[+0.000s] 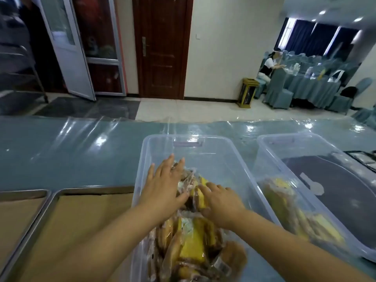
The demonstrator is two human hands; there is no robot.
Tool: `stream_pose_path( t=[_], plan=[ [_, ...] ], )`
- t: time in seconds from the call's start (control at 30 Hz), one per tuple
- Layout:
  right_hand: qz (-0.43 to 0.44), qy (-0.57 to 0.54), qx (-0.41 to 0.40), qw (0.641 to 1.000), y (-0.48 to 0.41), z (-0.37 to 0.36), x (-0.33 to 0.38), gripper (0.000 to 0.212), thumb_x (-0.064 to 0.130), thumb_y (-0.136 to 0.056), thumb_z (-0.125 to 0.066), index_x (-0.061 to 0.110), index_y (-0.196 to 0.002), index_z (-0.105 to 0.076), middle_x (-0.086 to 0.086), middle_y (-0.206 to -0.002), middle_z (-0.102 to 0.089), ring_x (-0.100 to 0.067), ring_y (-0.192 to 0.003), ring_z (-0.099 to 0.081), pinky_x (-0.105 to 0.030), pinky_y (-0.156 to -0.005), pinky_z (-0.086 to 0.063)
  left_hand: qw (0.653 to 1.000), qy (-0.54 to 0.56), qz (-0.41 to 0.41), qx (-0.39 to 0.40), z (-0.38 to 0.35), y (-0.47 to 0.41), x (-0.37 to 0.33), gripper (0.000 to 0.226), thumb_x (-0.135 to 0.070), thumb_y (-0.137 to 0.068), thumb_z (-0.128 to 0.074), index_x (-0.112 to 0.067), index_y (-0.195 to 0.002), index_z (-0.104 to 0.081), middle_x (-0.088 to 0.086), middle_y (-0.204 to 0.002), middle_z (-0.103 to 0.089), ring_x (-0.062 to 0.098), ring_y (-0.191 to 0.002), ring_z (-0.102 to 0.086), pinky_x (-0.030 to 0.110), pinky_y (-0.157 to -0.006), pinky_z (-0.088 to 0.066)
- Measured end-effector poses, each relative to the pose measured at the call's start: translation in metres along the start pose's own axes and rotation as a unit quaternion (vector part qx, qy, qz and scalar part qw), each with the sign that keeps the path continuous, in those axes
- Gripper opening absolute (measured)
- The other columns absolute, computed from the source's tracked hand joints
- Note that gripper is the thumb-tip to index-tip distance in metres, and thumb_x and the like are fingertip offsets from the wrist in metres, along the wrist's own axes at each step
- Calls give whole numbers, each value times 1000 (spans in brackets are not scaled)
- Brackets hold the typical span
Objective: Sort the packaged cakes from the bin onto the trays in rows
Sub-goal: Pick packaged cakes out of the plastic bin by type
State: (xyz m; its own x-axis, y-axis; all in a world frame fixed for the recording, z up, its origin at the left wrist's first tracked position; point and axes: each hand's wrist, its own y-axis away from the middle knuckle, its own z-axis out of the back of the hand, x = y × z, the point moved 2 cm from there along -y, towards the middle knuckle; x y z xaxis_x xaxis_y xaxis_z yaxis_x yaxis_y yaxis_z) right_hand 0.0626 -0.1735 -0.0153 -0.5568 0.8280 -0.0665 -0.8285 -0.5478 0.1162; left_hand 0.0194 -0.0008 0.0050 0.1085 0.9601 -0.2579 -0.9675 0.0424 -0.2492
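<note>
1. Our left hand [162, 186] lies flat with its fingers spread and straight, resting on the packaged cakes [193, 247] piled in the clear bin [213, 159].
2. Our right hand [221, 202] curls around a yellow pack [199, 200] on that pile - fingers over it, thumb at its near side.
3. The trays [81, 220] sit just left of the bin - lined with brown paper.
4. A second bin [305, 159] stands to the right.
</note>
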Motion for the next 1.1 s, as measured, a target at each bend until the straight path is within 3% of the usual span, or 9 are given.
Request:
stream_pose_path(
  t=[0.07,0.23,0.37,0.6,0.7,0.83,0.93,1.03,1.1],
  plan=[
    [4,22,46,999,-10,-10,-1,57,57,-87,-43,22,-131,-39,-8,-122,-53,-31,-107,-53,-42,-84,-44,1000,0,5,4,-6,-3,2,81,-54,-88,-42,-32,-147,9,-3,-157,12,13,-142,7,34,-110,12],
    [11,0,121,993,-18,-32,3,53,66,-85,-36,21,-92,-61,-2,-87,-64,-21,-85,-59,-37,-81,-46,1000,8,21,6,-14,-5,7,83,-44,-87,-49,-33,-146,8,-5,-157,9,15,-142,3,31,-107,8],
    [7,-49,118,992,-21,-36,0,38,56,-81,-54,22,-97,-62,0,-86,-62,-16,-75,-52,-28,-63,-41,999,22,34,28,-18,-5,10,83,-40,-87,-50,-35,-147,7,-5,-157,8,17,-143,1,32,-108,2],
    [-10,-144,161,976,-32,-23,-5,41,47,-72,-72,20,-102,-62,4,-81,-57,-14,-73,-52,-26,-56,-41,997,-7,-9,72,-20,-4,9,86,-49,-81,-52,-34,-148,0,-4,-157,0,14,-142,6,36,-112,5],
    [13,-158,130,979,-32,-16,-6,36,44,-70,-73,28,-99,-62,11,-73,-50,-14,-76,-52,-25,-55,-39,991,-37,-48,118,-24,-1,7,92,-64,-77,-52,-36,-148,0,-9,-156,4,11,-140,16,38,-113,13],
    [58,-174,54,982,-29,-3,-6,31,43,-69,-72,36,-95,-57,11,-88,-56,-15,-83,-56,-34,-71,-51,987,-47,-71,136,-24,2,5,99,-60,-73,-60,-35,-148,-2,-11,-156,6,8,-139,20,33,-109,18],
    [119,-207,-12,971,-24,7,-6,27,36,-70,-74,39,-86,-53,16,-84,-50,-7,-75,-49,-25,-65,-43,988,-31,-73,131,-23,2,5,102,-61,-70,-62,-35,-148,-2,-12,-156,3,5,-139,18,32,-111,17],
    [147,-247,-72,955,-19,19,-7,26,26,-69,-74,36,-83,-55,20,-77,-47,2,-68,-48,-9,-58,-32,989,7,-67,134,-22,0,4,105,-60,-66,-64,-35,-147,-3,-14,-156,-3,1,-139,12,30,-113,11],
    [148,-297,-101,938,-17,25,-9,28,21,-66,-75,32,-82,-56,22,-75,-51,4,-70,-51,-9,-60,-37,986,53,-46,150,-21,0,3,107,-57,-63,-67,-39,-147,-3,-16,-155,-7,2,-140,-1,28,-114,-7]
  ],
)
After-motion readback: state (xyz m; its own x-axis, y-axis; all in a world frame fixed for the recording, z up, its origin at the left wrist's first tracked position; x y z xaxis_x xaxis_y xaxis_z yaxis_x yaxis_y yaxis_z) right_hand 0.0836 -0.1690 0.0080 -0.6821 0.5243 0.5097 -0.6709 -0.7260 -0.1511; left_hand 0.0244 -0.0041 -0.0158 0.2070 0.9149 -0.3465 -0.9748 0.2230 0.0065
